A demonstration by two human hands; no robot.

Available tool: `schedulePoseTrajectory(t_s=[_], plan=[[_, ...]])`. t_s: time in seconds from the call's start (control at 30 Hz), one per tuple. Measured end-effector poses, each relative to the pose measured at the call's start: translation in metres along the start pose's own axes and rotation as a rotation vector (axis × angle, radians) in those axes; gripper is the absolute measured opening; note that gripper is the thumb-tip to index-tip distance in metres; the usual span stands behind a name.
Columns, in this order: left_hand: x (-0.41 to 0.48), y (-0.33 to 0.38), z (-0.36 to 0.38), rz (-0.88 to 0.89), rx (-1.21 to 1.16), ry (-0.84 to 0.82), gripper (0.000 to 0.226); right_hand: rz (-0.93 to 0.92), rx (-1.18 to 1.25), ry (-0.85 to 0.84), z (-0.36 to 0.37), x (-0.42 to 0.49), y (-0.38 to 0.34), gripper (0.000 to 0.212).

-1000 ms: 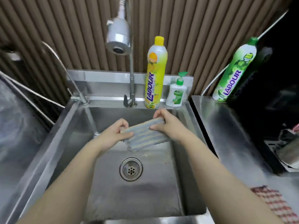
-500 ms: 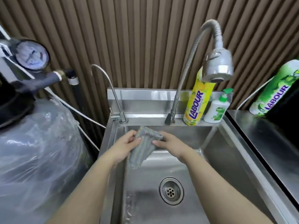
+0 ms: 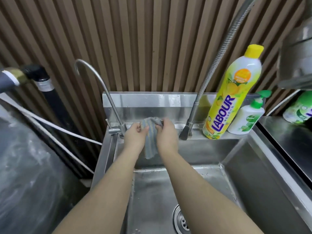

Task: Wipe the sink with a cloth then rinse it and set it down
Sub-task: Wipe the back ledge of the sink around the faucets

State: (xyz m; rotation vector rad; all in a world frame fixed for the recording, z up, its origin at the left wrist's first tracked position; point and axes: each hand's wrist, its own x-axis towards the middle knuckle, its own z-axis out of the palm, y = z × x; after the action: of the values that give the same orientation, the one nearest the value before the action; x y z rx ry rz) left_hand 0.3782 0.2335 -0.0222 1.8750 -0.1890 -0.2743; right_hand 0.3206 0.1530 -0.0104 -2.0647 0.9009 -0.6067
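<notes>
Gripping a grey striped dishcloth [image 3: 150, 146] with both hands: left hand [image 3: 135, 137] curled round its left edge, right hand [image 3: 166, 135] pinching the bunched top, fingers bent over the fabric. Held upright between the two palms, top at the rear ledge of the steel sink [image 3: 202, 149], lower end hanging loose between the wrists against the back wall of the basin.

Just left of the left hand, the base of a slim gooseneck tap [image 3: 101, 85]; touching or not, cannot tell. Just right of the right hand, the dark lever [image 3: 184, 132] of a flexible spring faucet [image 3: 217, 54], with its spray head [image 3: 297, 56] high up and far right, blurred.

Further right on the ledge, a yellow LABOUR bottle [image 3: 228, 102] and, just beside it, a white Dettol pump bottle [image 3: 246, 119]. Beyond those, over the bench [image 3: 287, 132], a green bottle [image 3: 298, 110] cut by the frame edge.

Below the right forearm, the drain [image 3: 182, 220]. Well left of the hands, a white hose [image 3: 50, 125] and a plastic-wrapped tank [image 3: 25, 166].
</notes>
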Motion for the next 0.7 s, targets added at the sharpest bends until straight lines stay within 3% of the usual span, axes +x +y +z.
schedulePoseTrajectory(t_s=[0.07, 0.17, 0.33, 0.43, 0.5, 0.6, 0.7], plan=[[0.017, 0.003, 0.011, 0.014, 0.104, 0.053, 0.013, -0.007, -0.108, 0.023, 0.010, 0.017, 0.006, 0.012], [0.033, -0.003, 0.015, 0.007, 0.246, 0.092, 0.020, -0.047, -0.245, 0.018, 0.020, 0.031, 0.018, 0.014], [0.019, -0.006, 0.000, 0.161, 0.329, 0.024, 0.018, -0.184, -0.238, 0.110, 0.018, 0.028, 0.024, 0.020], [-0.001, -0.020, -0.030, 0.357, 0.415, 0.043, 0.010, -0.469, -0.411, -0.029, 0.030, 0.009, 0.031, 0.025], [-0.013, -0.030, -0.048, 0.461, 0.566, 0.064, 0.016, -0.542, -0.501, -0.128, 0.037, -0.008, 0.038, 0.045], [-0.021, -0.037, -0.065, 0.486, 0.783, 0.041, 0.028, -0.392, -0.576, -0.170, 0.027, -0.021, 0.053, 0.068], [-0.025, -0.044, -0.075, 0.419, 0.906, -0.048, 0.038, -0.137, -0.644, -0.108, 0.015, -0.010, 0.054, 0.065]])
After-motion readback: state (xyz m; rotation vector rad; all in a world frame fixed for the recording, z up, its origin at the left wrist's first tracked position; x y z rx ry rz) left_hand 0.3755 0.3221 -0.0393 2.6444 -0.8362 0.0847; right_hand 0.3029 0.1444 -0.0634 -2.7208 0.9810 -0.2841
